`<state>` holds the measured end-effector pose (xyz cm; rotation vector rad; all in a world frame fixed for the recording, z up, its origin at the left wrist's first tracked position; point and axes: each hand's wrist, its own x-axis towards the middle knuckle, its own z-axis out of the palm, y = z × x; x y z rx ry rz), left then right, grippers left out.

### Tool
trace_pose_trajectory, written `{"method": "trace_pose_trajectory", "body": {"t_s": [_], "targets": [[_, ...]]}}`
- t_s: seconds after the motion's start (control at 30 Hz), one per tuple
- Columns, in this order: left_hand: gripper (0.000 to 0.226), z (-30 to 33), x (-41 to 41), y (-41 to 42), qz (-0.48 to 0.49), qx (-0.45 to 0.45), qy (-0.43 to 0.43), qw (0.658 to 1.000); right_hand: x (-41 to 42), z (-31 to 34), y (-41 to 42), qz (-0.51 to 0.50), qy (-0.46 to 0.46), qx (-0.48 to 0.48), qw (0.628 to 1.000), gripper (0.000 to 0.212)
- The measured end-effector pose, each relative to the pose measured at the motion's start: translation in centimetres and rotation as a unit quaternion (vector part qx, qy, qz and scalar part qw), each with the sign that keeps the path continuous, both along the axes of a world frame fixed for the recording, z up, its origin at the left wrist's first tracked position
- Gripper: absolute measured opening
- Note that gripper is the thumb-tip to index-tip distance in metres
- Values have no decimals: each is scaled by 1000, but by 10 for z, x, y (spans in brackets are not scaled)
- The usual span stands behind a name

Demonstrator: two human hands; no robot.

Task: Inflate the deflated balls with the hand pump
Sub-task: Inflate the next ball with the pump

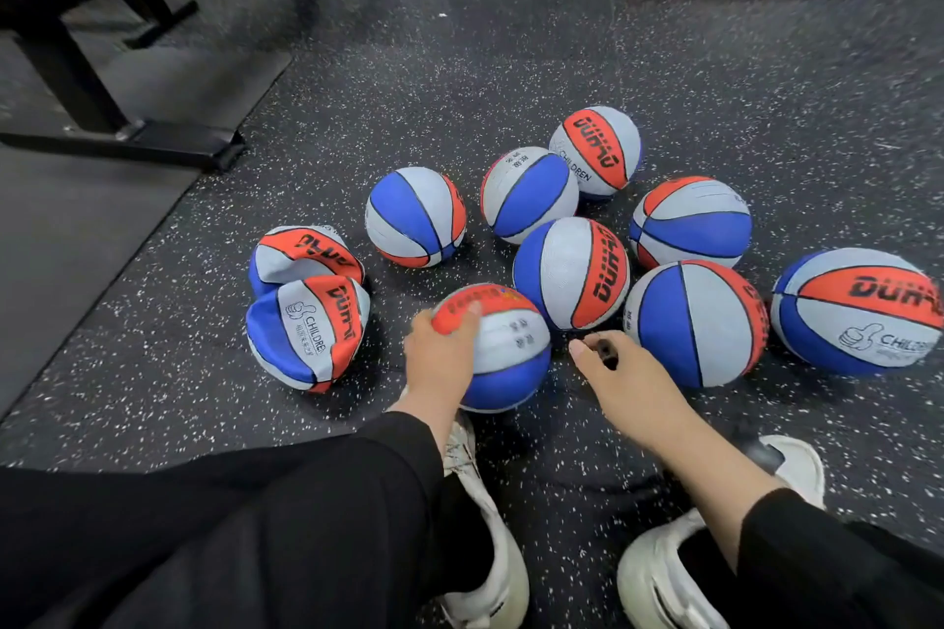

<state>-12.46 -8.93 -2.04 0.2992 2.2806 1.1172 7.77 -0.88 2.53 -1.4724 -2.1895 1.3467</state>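
Head view: we have the nearest ball on the speckled floor between our shoes, our left hand curled over its left side. Our right hand, just beside it, pinches a small black pump part. Two deflated balls slump to the left; seven round balls cluster behind.

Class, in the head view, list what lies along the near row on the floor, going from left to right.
Crumpled deflated red-white-blue ball → left hand → round ball under it → right hand, pinching a small black part → round ball → far-right ball with thumbs-up logo.
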Motion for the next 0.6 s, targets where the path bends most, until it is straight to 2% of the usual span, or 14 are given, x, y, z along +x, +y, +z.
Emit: {"method": "trace_pose_trajectory", "body": {"t_s": [0.07, 0.13, 0.17, 0.23, 0.33, 0.5, 0.6], "targets": [[71, 2, -5, -1, 112, -7, -31, 993, -1, 1, 0, -10, 6, 5, 1000, 56], [65, 3, -7, -1, 139, 45, -21, 989, -3, 5, 1, -9, 3, 16, 1000, 63], [67, 3, -6, -2, 124, 84, -11, 989, -5, 7, 2, -5, -2, 22, 1000, 64], [85, 1, -1, -5, 60, 121, -1, 991, -10, 13, 6, 12, -24, 40, 999, 64], [106, -4, -1, -7, -42, 52, 17, 998, -18, 19, 11, 47, -54, 50, 996, 61], [101, 3, -18, 4, -89, -31, 54, 994, -21, 15, 10, 42, -46, 48, 997, 63], [95, 11, -29, 12, -79, -22, 22, 996, -18, 13, 5, 51, -23, 39, 998, 73]]}}
